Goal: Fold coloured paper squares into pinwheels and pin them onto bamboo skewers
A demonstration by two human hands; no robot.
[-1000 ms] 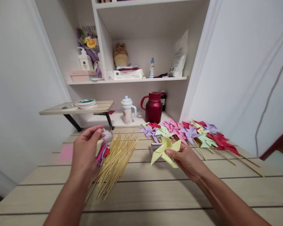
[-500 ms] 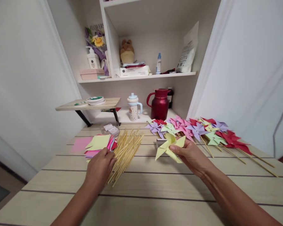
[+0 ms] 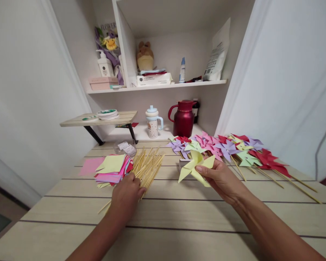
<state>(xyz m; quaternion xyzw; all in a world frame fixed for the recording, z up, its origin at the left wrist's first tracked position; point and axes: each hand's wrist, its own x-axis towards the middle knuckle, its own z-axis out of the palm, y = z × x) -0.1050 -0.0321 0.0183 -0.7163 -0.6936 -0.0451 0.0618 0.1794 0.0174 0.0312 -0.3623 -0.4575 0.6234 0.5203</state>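
Note:
My right hand [image 3: 218, 179] pinches a folded yellow paper pinwheel [image 3: 196, 168] between thumb and fingers, raised over the table. On the left, my left hand [image 3: 129, 190] is closed over the near end of a loose pile of thin wooden sticks [image 3: 150, 166]. A couple of stick ends poke out below its wrist side; the fingertips are partly hidden. Just beyond this hand lies a stack of coloured paper squares [image 3: 111, 166], yellow on top. Finished pinwheels on sticks [image 3: 226, 149], in pink, purple, green and red, lie at the right.
A clear round container [image 3: 126, 148] with small white packets sits behind the sticks. Partly behind the yellow pinwheel is a small grey object [image 3: 183, 163]. Farther back stand a spotted cup [image 3: 153, 127], a red jug [image 3: 183, 121] and a small raised shelf [image 3: 78, 122].
My left hand has moved right and toward me, from beside the paper stack onto the sticks, and some stick ends now point left. The right hand keeps the pinwheel almost in place.

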